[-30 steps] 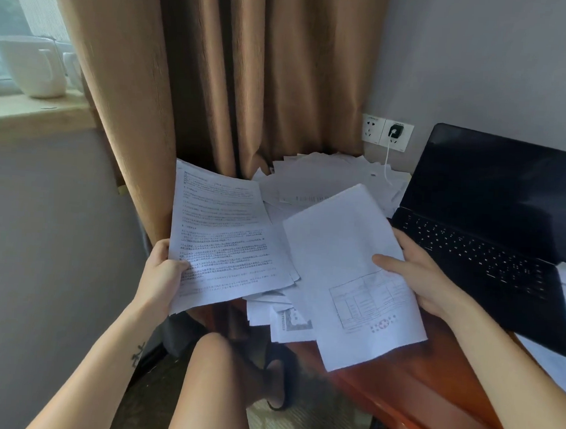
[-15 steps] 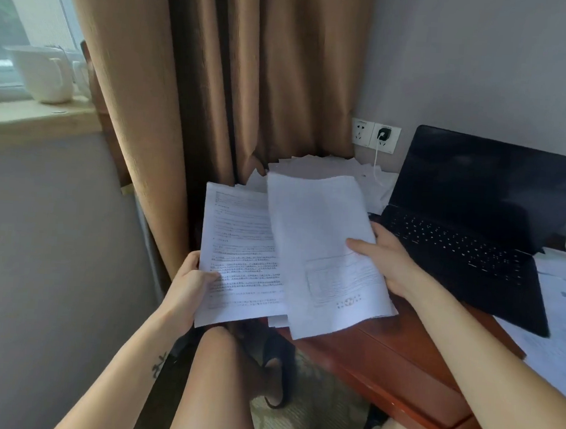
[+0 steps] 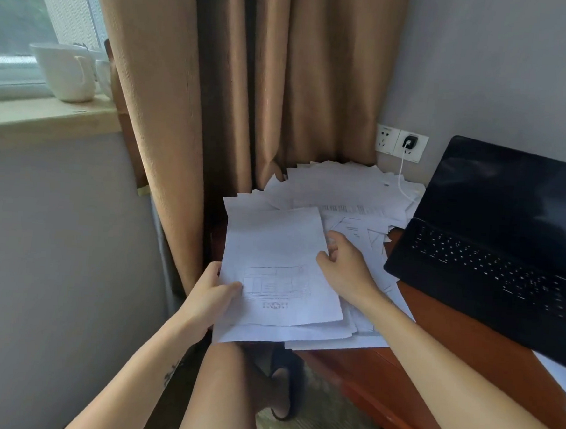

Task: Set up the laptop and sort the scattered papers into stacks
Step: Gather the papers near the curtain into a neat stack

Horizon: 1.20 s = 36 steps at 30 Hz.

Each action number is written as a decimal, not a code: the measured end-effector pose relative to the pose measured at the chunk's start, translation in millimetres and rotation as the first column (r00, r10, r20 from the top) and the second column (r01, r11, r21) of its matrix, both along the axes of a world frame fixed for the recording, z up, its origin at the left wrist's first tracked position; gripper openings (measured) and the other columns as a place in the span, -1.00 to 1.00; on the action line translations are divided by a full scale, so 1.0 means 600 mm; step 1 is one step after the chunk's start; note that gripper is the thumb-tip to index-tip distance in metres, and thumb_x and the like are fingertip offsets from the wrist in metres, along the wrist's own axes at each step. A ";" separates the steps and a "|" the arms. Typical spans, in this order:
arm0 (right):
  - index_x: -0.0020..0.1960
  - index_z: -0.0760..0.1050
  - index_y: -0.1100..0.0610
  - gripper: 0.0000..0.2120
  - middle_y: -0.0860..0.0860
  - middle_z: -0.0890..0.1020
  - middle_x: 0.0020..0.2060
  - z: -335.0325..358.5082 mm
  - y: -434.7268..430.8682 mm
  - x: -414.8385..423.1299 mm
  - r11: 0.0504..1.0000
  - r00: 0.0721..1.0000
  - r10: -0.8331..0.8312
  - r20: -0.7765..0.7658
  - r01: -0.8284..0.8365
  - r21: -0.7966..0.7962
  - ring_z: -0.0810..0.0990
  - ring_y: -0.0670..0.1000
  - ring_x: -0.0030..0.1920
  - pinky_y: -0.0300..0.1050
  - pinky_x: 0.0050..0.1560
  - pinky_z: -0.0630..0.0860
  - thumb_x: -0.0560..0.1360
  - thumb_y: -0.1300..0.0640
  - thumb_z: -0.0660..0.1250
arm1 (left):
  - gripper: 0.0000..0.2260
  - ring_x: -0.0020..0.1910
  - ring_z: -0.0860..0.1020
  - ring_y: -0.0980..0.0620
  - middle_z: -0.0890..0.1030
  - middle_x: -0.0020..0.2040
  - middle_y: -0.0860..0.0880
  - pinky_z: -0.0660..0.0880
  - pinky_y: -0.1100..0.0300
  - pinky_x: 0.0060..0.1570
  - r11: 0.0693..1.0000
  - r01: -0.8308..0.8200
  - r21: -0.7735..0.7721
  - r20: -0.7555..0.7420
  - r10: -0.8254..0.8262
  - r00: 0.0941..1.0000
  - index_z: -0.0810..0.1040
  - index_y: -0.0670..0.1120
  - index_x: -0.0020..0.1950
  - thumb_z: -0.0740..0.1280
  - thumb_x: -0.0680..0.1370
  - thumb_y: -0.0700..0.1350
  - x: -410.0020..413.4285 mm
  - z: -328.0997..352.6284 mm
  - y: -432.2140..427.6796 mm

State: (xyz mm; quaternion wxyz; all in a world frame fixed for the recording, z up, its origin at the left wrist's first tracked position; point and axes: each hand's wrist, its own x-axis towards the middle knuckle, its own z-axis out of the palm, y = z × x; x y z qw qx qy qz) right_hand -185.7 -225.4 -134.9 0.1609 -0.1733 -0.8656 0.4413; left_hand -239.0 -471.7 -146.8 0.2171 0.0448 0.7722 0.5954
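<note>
In the head view, a small held stack [image 3: 267, 332] of white sheets is gripped at its lower left corner by the left grip [image 3: 210, 296]. The thumb is laid on top and the other fingers are hidden under the paper. This stack is held just at the near edge of the brown surface [image 3: 465, 351], partly above the person's knee. A top sheet [image 3: 279, 257], printed with a small table and a stamp near its lower end, lies on this stack. Its right edge is pinched by the right grip [image 3: 348, 268], with the thumb on the paper and the fingers curled at the edge, as far as can be seen.

Behind the hands, the scattered papers [image 3: 343, 188] are spread in a loose heap over the far left part of the surface, against the curtain [image 3: 182, 108]. The laptop [image 3: 491, 260] stands open on the right of the surface with a dark screen. More papers are seen under and beside its near right corner. A charger [image 3: 410, 144] is plugged in the wall socket and its white cable [image 3: 401, 175] runs down over the papers. Where it ends cannot be told.

The step in hand is judged to be the sorting: one sheet is being joined to the collected stack. For the next move, the top sheet should be released by the right grip and squared with the others. Then a further sheet should be picked from the heap, while the stack is kept firm so that nothing slides off toward the floor
</note>
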 end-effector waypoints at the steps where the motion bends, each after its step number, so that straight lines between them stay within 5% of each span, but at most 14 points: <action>1: 0.48 0.36 0.11 -0.57 -0.01 0.59 0.06 -0.001 0.010 -0.003 0.999 1.000 -0.024 0.001 0.024 0.043 0.58 0.03 0.02 -0.16 0.10 0.54 0.61 0.19 0.25 | -0.72 0.19 0.59 -0.07 0.59 0.22 0.00 0.57 -0.08 0.22 1.000 -0.019 0.002 -0.024 0.019 1.000 0.40 -0.02 0.35 0.31 0.67 -0.22 -0.004 0.001 -0.003; 4: 0.41 0.44 0.13 -0.62 0.00 0.54 0.08 -0.006 0.054 -0.018 0.989 0.999 -0.049 0.015 0.046 0.144 0.53 0.07 0.18 0.01 0.28 0.48 0.60 0.20 0.27 | -0.68 0.21 0.59 -0.06 0.59 0.23 0.02 0.55 -0.11 0.25 0.997 -0.056 0.056 -0.096 0.062 0.993 0.41 0.04 0.37 0.26 0.68 -0.26 -0.022 0.006 -0.014; 9: 0.40 0.46 0.13 -0.63 0.05 0.50 0.25 0.007 0.109 -0.070 0.955 0.999 0.029 0.016 -0.032 0.295 0.37 0.05 0.32 -0.23 0.24 0.28 0.61 0.19 0.30 | -0.61 0.21 0.55 -0.05 0.56 0.19 0.08 0.49 -0.04 0.18 0.977 -0.167 0.129 -0.151 0.186 0.971 0.38 0.09 0.40 0.23 0.67 -0.30 -0.067 0.019 -0.029; 15: 0.49 0.38 0.09 -0.52 0.02 0.42 0.42 0.016 0.150 -0.156 0.877 0.981 0.078 0.177 -0.152 0.455 0.30 0.08 0.46 -0.01 0.43 0.26 0.60 0.03 0.34 | -0.56 0.24 0.53 -0.09 0.55 0.23 0.08 0.50 -0.18 0.29 0.974 -0.180 0.140 -0.109 0.196 0.975 0.36 0.12 0.38 0.23 0.64 -0.33 -0.098 0.021 -0.013; 21: 0.60 0.18 -0.07 -0.31 -0.04 0.18 0.59 0.030 0.175 -0.223 0.883 0.914 0.109 0.391 -0.269 0.384 0.06 0.08 0.61 0.02 0.56 0.08 0.53 -0.06 0.35 | -0.55 0.22 0.58 -0.08 0.59 0.25 0.03 0.53 -0.12 0.25 0.974 -0.196 0.118 -0.068 0.205 0.977 0.36 0.05 0.41 0.35 0.61 -0.31 -0.112 0.010 -0.002; 25: 0.48 0.39 0.07 -0.45 0.09 0.49 0.37 0.029 0.189 -0.244 0.821 0.923 0.082 0.375 -0.276 0.499 0.43 0.17 0.35 0.00 0.34 0.39 0.54 -0.08 0.35 | -0.57 0.12 0.62 -0.05 0.63 0.19 0.04 0.57 0.00 0.02 0.974 -0.204 0.095 -0.010 0.206 0.979 0.38 0.02 0.37 0.39 0.59 -0.29 -0.117 0.008 -0.003; 28: 0.32 0.54 0.19 -0.62 0.19 0.59 0.13 0.021 0.190 -0.250 0.597 0.954 0.106 0.281 -0.287 0.749 0.50 0.21 0.13 0.02 0.00 0.54 0.57 0.03 0.32 | -0.59 0.10 0.62 -0.07 0.62 0.17 0.01 0.54 0.01 -0.03 0.971 -0.220 0.090 0.011 0.220 0.975 0.39 -0.01 0.37 0.39 0.58 -0.27 -0.118 0.009 -0.002; 31: -0.10 0.65 0.26 -0.82 0.18 0.60 -0.27 0.004 0.192 -0.255 0.371 0.970 0.137 0.200 -0.237 0.898 0.57 0.19 -0.27 -0.13 -0.45 0.36 0.29 0.32 0.50 | -0.63 0.08 0.61 -0.10 0.62 0.14 -0.03 0.54 -0.01 -0.05 0.966 -0.240 0.092 0.041 0.237 0.971 0.42 -0.04 0.36 0.35 0.59 -0.29 -0.115 0.009 0.001; 33: -0.24 0.62 0.25 -0.79 0.13 0.56 -0.40 0.004 0.186 -0.249 0.393 0.983 0.155 0.094 -0.149 0.907 0.54 0.17 -0.43 -0.19 -0.53 0.29 0.16 0.40 0.53 | -0.64 0.11 0.61 -0.12 0.62 0.16 -0.04 0.57 -0.08 0.06 0.965 -0.241 0.102 0.061 0.236 0.970 0.44 -0.04 0.34 0.31 0.59 -0.32 -0.111 0.009 -0.001; 36: -0.17 0.58 0.27 -0.93 0.11 0.57 -0.35 0.013 0.172 -0.222 0.578 0.986 0.129 -0.108 0.013 0.816 0.54 0.15 -0.34 -0.12 -0.43 0.39 0.37 0.39 0.40 | -0.67 0.14 0.62 -0.15 0.63 0.16 -0.03 0.58 -0.13 0.11 0.967 -0.229 0.112 0.069 0.223 0.972 0.47 -0.03 0.29 0.28 0.59 -0.34 -0.101 0.009 -0.005</action>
